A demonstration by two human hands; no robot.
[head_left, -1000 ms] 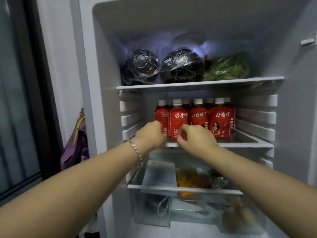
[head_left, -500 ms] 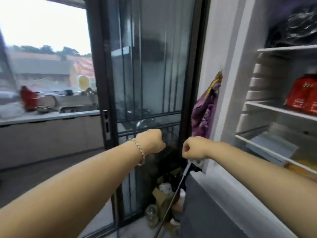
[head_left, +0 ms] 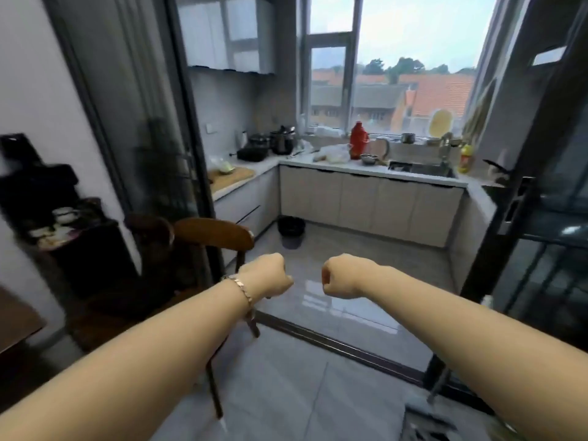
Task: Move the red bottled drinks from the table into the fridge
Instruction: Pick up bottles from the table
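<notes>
At your far left, a dark side cabinet (head_left: pixel 73 249) carries cups, and beneath it a brown corner (head_left: pixel 16 323), possibly the table, pokes into view. No red bottled drinks show on it. Neither they nor the fridge appear anywhere, so you cannot place them from here.

Next comes a wooden chair (head_left: pixel 213 237), its legs splayed just below your left hand (head_left: pixel 270 275). That hand is clenched on nothing, as is your right hand (head_left: pixel 340 276) beside it. Swing wide on the left and your forearm or shin could clip the chair.

Between the hands and beyond them, pale floor tiles (head_left: pixel 366 256) give open room. A dark door track (head_left: pixel 334 342) crosses your path, though, and could catch a toe if you look away.

Further right, the red flask (head_left: pixel 358 136) on the counter (head_left: pixel 423 181) is probably not your target, so don't go after it.

At the right edge, the glass door (head_left: pixel 556 249) and its jutting handle (head_left: pixel 515 202) narrow the opening. Keep your right elbow tucked in.
</notes>
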